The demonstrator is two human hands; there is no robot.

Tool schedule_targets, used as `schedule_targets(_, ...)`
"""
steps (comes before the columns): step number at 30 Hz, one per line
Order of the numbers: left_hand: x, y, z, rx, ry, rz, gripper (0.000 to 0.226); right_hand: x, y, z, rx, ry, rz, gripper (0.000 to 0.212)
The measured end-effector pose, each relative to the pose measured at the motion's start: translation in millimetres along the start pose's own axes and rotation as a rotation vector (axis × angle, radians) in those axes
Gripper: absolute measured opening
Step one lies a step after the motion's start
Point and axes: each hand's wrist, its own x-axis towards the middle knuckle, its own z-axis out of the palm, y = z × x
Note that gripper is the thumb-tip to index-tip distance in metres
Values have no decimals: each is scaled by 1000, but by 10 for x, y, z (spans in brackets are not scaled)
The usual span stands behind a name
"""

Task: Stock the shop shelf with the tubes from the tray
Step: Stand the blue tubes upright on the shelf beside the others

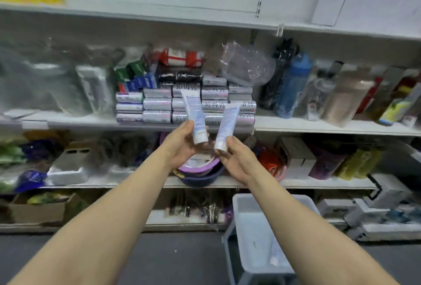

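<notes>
Presently, each hand carries one white tube in front of the middle shelf [319,125]. The left hand [182,146] has its fingers closed round the cap end of the left tube [195,116]; the right hand [237,157] pinches the cap end of the right tube [227,125] likewise. Both tubes stand cap down, crimped tail up. The long axis of the left tube leans toward 11 o'clock, that of the right tube toward 1 o'clock, so the tails splay apart while the caps sit just beside each other. Behind them is a stack of silver boxes [157,103] on the same shelf.

Judgement on handling: these appear light, soft-walled plastic tubes with a smooth, somewhat slippery skin. The body will dent under pressure; the cap and shoulder are the stiff part and the sound place to hold. The flat tail offers little purchase.

The grey tray [255,234] sits on the floor at 5 o'clock of the hands, with at least one more tube lying in it; blur prevents a count.
</notes>
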Motion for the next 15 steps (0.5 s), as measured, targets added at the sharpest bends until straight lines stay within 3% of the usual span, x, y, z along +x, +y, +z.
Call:
schedule_targets(3, -68, 578, 0, -41, -18, 74, 46, 116, -160, 596, -2, -87, -56, 43)
schedule_targets(5, -70, 898, 6, -70, -6, 106, 49, 200, -263, 946, -22, -147, -88, 40)
schedule_targets(9, -1, 1459, 11, -57, -47, 207, 38, 434, -514, 1544, -69, -229, -143, 36)
schedule_targets(12, 124, 1849, -21, 38, -66, 295, 20, 645, -726, 1898, -129, -294, -189, 47)
schedule_targets(15, 279, 2284, -60, 96, -29, 371, 22, 938, -938, 2213, -166, -355, -195, 46)
